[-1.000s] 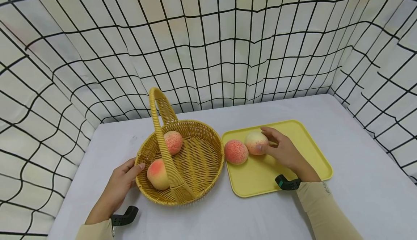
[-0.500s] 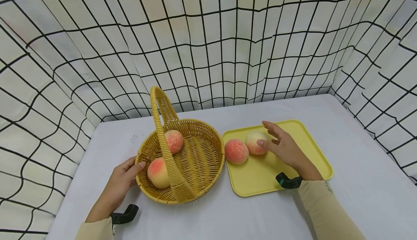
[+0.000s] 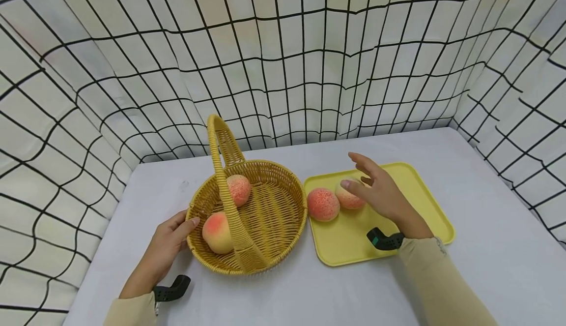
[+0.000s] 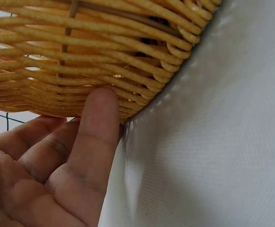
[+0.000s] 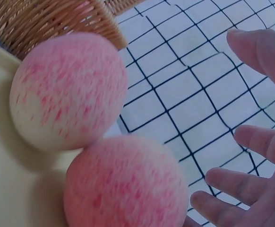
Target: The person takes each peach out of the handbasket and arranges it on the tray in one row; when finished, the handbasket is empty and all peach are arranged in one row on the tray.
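Observation:
My left hand [image 3: 164,242] holds the left side of the yellow wicker basket [image 3: 276,218], its thumb at the rim. In the left wrist view, fingers [image 4: 99,118] lie against the woven outer wall. Two peaches sit in the basket: a speckled pink one [image 3: 240,191] towards the back, a yellow one with a red blush [image 3: 217,235] nearer, partly behind the handle. On the yellow tray [image 3: 345,247] lie a pink peach [image 3: 324,204] and a paler peach [image 3: 349,199]. My right hand [image 3: 382,193] hovers over the paler one with fingers apart, covering part of it.
The basket's tall arched handle [image 3: 232,208] rises above the rim. A white cloth [image 3: 309,296] covers the table. White sheeting with black grid netting [image 3: 292,70] stands along the back and both sides.
My right hand has let go of the paler peach, lifting and spreading its fingers away from it. The left hand stays on the basket, and the peaches keep their places.

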Action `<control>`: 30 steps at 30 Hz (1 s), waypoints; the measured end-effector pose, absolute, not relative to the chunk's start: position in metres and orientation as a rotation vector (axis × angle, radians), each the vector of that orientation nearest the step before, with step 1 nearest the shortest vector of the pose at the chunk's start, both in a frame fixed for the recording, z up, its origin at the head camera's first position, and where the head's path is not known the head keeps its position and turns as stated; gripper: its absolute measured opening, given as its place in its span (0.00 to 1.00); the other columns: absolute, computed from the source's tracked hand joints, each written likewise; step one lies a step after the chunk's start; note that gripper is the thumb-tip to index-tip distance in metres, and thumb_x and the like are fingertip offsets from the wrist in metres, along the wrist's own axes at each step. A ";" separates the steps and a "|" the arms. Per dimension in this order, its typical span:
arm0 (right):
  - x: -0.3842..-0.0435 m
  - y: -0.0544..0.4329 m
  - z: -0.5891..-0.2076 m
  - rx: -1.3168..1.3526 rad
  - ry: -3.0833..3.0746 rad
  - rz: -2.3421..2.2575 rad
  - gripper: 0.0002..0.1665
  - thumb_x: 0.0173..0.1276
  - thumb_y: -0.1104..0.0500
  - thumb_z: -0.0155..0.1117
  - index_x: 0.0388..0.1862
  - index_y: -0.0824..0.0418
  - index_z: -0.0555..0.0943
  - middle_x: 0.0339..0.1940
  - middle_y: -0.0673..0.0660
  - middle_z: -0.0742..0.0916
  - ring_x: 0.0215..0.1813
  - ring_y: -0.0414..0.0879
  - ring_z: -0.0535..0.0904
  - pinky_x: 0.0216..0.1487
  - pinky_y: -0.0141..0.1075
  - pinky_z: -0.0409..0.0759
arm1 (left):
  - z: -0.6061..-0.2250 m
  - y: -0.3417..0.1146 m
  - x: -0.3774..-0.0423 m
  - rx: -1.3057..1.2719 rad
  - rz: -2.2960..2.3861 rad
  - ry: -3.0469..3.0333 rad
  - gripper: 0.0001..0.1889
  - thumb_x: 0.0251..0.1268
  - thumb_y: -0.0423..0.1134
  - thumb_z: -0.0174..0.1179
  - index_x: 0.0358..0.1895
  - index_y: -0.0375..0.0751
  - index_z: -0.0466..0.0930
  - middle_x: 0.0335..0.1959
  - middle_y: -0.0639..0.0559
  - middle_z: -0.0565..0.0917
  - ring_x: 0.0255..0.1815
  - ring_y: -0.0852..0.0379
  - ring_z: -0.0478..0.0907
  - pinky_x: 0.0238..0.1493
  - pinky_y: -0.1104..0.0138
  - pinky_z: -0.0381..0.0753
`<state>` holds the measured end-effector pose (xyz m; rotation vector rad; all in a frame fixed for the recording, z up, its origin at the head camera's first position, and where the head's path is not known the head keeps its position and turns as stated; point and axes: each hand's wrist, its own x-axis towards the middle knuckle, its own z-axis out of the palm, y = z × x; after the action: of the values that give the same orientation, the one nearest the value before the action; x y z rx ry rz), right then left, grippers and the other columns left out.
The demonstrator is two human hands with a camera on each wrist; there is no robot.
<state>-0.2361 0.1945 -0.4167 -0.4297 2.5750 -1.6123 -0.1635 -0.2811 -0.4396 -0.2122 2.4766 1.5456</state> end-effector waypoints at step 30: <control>-0.265 0.041 -0.370 -0.861 2.245 -1.575 0.39 0.72 0.47 0.72 0.78 0.51 0.70 0.73 0.59 0.77 0.71 0.58 0.76 0.67 0.49 0.79 | -0.442 -0.283 -0.161 -0.183 1.590 2.471 0.32 0.85 0.54 0.48 0.79 0.35 0.62 0.73 0.36 0.73 0.57 0.66 0.78 0.54 0.73 0.80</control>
<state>-0.2651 0.0413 -0.3703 -0.8610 2.2449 -1.5753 -0.1605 -0.2832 -0.4416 -0.1828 2.4714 1.5901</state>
